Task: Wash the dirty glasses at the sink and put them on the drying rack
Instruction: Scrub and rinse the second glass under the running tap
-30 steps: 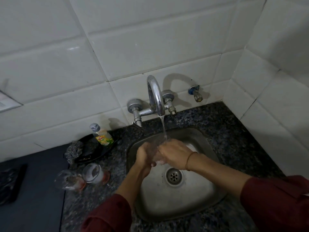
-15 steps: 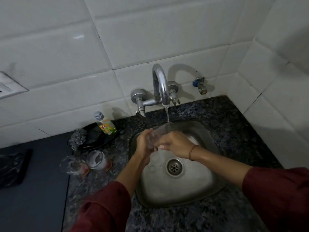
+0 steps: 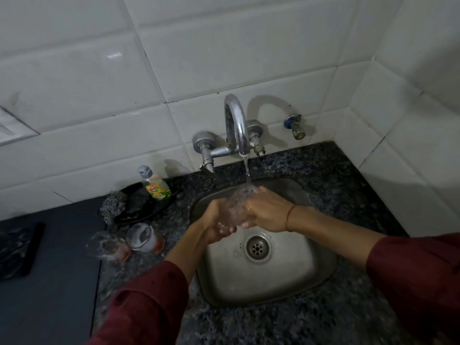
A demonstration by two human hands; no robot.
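Note:
A clear glass (image 3: pixel 236 205) is held between both hands over the steel sink (image 3: pixel 286 282), under the water running from the curved tap (image 3: pixel 236 120). My left hand (image 3: pixel 216 222) grips the glass from the left and below. My right hand (image 3: pixel 266 211) grips it from the right, fingers curled round its side. Two more glasses lie on the counter left of the sink: a blurred clear one (image 3: pixel 104 245) and one with a white film inside (image 3: pixel 142 236). No drying rack shows in this view.
A dish soap bottle (image 3: pixel 154 185) stands on a black dish (image 3: pixel 139 207) with a steel scrubber (image 3: pixel 114 205) at the back left. Dark granite counter (image 3: pixel 348 183) surrounds the sink. White tiled walls close in behind and at the right. A dark object (image 3: pixel 17 250) lies far left.
The glass has been raised slightly and sits more directly under the stream. The camera has tilted up a little, so the sink sits lower in view.

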